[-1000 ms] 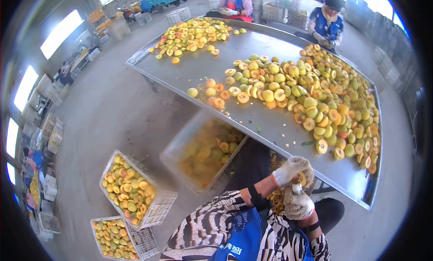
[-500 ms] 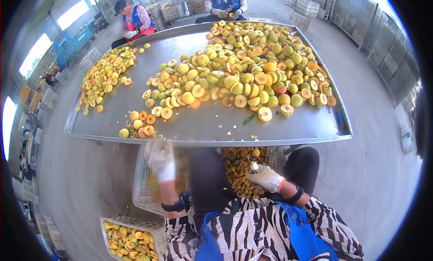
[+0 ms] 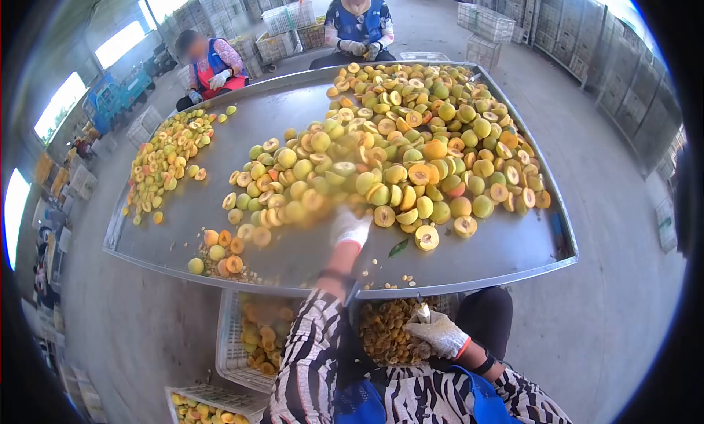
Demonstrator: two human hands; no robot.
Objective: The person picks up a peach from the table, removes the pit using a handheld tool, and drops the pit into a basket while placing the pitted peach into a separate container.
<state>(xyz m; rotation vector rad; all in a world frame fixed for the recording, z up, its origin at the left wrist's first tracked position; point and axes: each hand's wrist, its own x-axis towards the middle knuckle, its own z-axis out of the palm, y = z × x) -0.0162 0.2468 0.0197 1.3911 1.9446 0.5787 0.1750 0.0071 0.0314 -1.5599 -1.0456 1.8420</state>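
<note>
My left hand (image 3: 350, 227), in a white glove, reaches over the metal table (image 3: 308, 266) to the near edge of the large pile of whole and halved yellow-green fruit (image 3: 411, 160). Its fingers are smeared by motion against the fruit. My right hand (image 3: 438, 334), gloved too, is closed around a small tool with a whitish handle (image 3: 423, 312), its thin tip pointing up. That hand hangs beyond the table's near edge, above a crate filled with brownish fruit pieces (image 3: 389, 336).
A smaller fruit pile (image 3: 172, 156) lies at the table's left, and a few fruits with loose pits (image 3: 224, 257) near its front edge. A crate of halves (image 3: 229, 343) stands below, another (image 3: 176, 398) lower left. Two people (image 3: 359, 28) sit beyond the table.
My left hand has moved from the table's near edge up and right to the large pile. The view has tilted up. My right hand keeps hold of the tool.
</note>
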